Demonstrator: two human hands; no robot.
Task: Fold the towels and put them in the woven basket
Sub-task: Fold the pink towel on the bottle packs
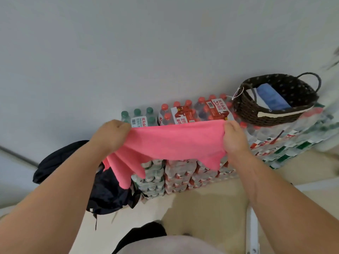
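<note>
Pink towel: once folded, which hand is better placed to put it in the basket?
Right, likely. The right hand grips the pink towel nearest the woven basket, which sits on the bottle packs to its right; the left hand grips the opposite end.

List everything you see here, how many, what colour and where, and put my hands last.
pink towel: one, pink, stretched between both hands
woven basket: one, dark brown, on top of the bottle packs, right
blue towel: one, blue, folded inside the basket
bottle packs: many, clear with red or green caps, stacked against the wall
black bundle: one, black, on the floor, left
left hand: one, grips the towel's left end
right hand: one, grips the towel's right end
</note>
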